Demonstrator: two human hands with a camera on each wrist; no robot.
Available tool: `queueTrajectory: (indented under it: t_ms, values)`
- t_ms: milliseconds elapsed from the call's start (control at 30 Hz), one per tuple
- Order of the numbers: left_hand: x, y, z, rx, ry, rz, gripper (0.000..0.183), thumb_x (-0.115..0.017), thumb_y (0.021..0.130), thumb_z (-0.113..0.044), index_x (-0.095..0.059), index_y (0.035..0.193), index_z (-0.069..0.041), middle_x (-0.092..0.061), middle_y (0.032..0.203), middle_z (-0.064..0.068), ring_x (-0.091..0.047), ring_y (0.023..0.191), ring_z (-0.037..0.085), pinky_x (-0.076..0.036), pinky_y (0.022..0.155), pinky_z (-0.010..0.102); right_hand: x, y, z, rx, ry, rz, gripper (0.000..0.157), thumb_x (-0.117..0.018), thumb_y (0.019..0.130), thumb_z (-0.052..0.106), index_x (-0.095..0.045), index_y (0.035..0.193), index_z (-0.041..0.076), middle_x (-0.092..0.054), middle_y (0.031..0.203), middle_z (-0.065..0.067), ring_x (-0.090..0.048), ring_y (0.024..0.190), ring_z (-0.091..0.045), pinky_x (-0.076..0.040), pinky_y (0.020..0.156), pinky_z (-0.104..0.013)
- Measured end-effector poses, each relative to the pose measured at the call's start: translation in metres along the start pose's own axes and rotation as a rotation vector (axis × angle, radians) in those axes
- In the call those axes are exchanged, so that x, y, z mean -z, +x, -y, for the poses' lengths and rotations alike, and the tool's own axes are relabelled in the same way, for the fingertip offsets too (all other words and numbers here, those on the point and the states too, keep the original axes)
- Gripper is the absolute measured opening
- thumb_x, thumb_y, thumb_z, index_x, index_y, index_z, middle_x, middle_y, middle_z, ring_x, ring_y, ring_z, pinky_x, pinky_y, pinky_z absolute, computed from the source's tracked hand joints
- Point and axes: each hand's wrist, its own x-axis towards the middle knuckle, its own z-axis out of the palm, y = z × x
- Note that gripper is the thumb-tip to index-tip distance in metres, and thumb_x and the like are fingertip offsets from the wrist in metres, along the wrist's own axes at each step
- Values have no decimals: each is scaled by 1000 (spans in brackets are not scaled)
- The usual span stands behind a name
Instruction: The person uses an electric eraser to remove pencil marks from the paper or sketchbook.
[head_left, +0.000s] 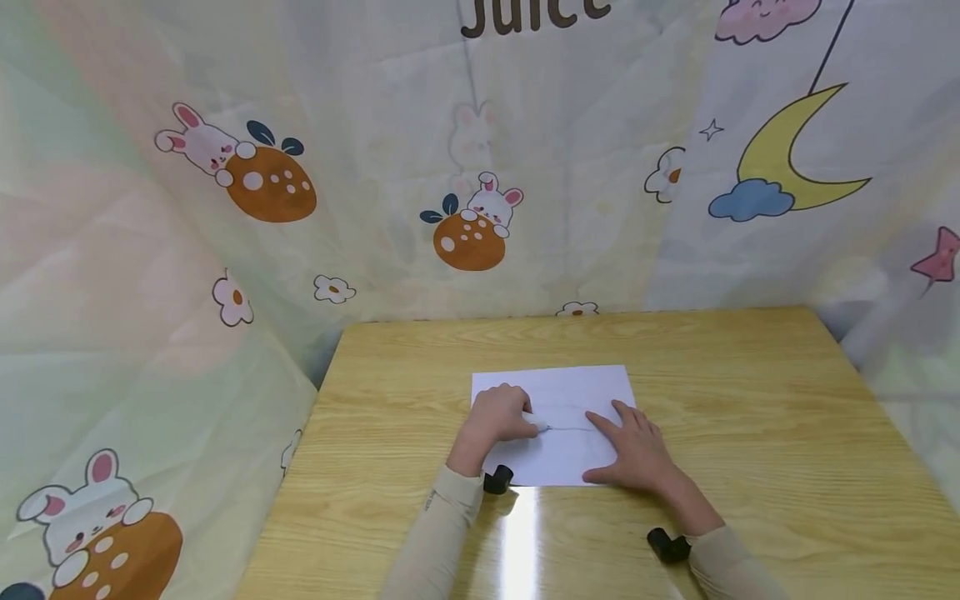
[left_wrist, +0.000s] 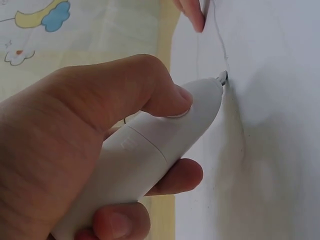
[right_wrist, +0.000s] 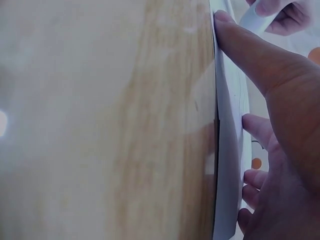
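Observation:
A white sheet of paper [head_left: 555, 467] lies on the wooden table. My left hand [head_left: 498, 415] grips a white utility knife [left_wrist: 142, 137] with a rounded body, thumb on top and fingers curled underneath. The knife's small metal tip [left_wrist: 223, 77] touches the paper, at the end of a thin, slightly wavy line [left_wrist: 220, 37]. In the head view that line runs from the tip toward my right hand [head_left: 637, 450]. The right hand rests with spread fingers on the paper's right part, its thumb [right_wrist: 245, 47] near the front edge.
The wooden table [head_left: 750, 400] extends around the paper. Black wrist devices [head_left: 498, 479] sit by both sleeves. A printed cloth [head_left: 375, 208] with rabbits, flowers and a moon hangs behind and to the sides.

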Motion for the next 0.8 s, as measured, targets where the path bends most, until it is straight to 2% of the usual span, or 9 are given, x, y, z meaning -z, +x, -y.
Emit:
queueTrajectory:
  t_ms: [233,467,633,800]
  values:
    - [1,1,-4,-47,-19,12,13,-73,71,-34,-74,80,-25,-58,69,-14,-48,59,8,-40,50,28,-3,0,-2,0,-11,28,98,-74,65,69,-48,144,18,-25,149,-28,-23,133,-51,-21,96,-73]
    - [-1,0,0,-5,-15,14,14,-74,70,-34,-74,82,-25,-60,72,-13,-48,60,9,-40,52,30,-2,1,-1,3,-14,23,98,-74,66,70,-48,145,17,-25,150,-29,-23,133,-51,-21,96,-73]
    - [-3,-1,-2,-54,-46,8,16,-72,71,-35,-74,82,-24,-59,71,-13,-48,60,9,-40,51,30,-3,2,0,-10,-18,34,99,-74,65,70,-48,144,17,-25,150,-28,-23,134,-51,-21,96,-73]
    - [-1,-4,-1,-5,-15,12,16,-74,71,-34,-75,84,-24,-59,71,-14,-49,60,9,-40,51,29,-2,4,-1,-13,-17,50,99,-74,66,70,-47,145,17,-23,150,-28,-21,134,-51,-19,97,-73]
